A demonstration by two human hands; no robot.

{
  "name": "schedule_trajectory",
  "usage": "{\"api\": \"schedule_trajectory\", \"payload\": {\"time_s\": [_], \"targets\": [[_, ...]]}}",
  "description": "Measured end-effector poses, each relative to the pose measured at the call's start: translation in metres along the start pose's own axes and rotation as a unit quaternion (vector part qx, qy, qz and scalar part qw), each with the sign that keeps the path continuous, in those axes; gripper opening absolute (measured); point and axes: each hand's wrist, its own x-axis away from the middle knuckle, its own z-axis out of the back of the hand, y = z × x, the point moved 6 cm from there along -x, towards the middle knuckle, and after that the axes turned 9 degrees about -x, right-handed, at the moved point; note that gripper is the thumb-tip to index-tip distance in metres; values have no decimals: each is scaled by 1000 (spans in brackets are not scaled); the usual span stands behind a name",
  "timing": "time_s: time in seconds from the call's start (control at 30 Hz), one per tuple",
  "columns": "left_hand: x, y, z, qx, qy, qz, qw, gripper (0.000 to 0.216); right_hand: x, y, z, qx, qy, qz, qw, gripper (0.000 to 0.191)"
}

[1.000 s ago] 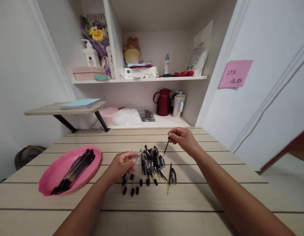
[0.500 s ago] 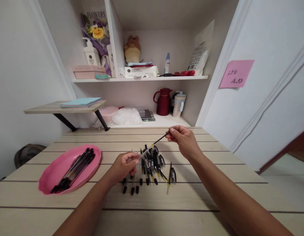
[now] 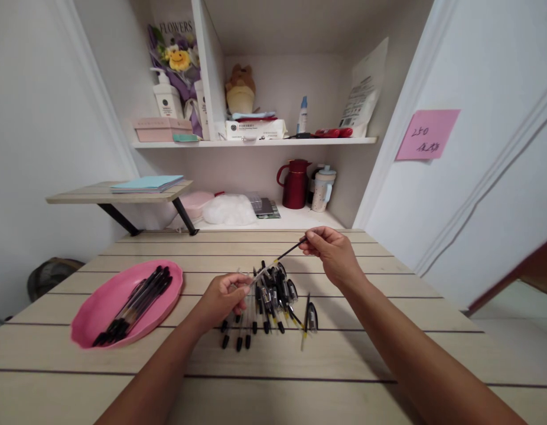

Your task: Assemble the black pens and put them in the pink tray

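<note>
Two hands, pen refill meeting barrel over mid desk.

R hand [image 3: 333,254] pinches the top end of a thin black refill [image 3: 286,252] btwn thumb & fingertips. The refill slants down-left from that grip, its yellowish tip at the mouth of a clear barrel [image 3: 252,281], which the L hand [image 3: 222,298] pinches. Both are held just above a pile of pen parts [image 3: 273,298] at mid desk [image 3: 388,307]. A pink tray [image 3: 85,330] w/ finished pens [image 3: 136,302] sits toward the left edge. The desk is pale wood planks. White shelves stand past the far edge w/ a red jug [image 3: 295,184], and a pink note [image 3: 426,134] is on the right wall.
</note>
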Motion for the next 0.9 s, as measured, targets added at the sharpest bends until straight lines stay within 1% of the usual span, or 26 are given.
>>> {"api": "schedule_trajectory", "payload": {"time_s": [0.3,0.47,0.57,0.63,0.77,0.83,0.9], "targets": [[0,2,-1,8,-5,-2,1000,27,0,3,-2,10,-9,-9,1000,26],[0,1,-4,20,-19,-15,1000,27,2,12,-4,1,-8,-38,999,27],[-2,-1,-6,23,-25,-27,999,29,10,23,-15,13,-27,-69,997,29],[-2,-1,-6,21,-27,-30,999,30,19,31,-26,29,-51,-92,994,28],[-1,0,-7,16,-30,-23,999,30,34,40,-50,59,-151,-144,976,26],[0,0,-6,19,-25,-18,999,30,33,40,-49,71,-161,-155,972,27],[0,0,-6,34,-18,-12,999,30,25,40,-37,119,-137,-143,973,23]]}}
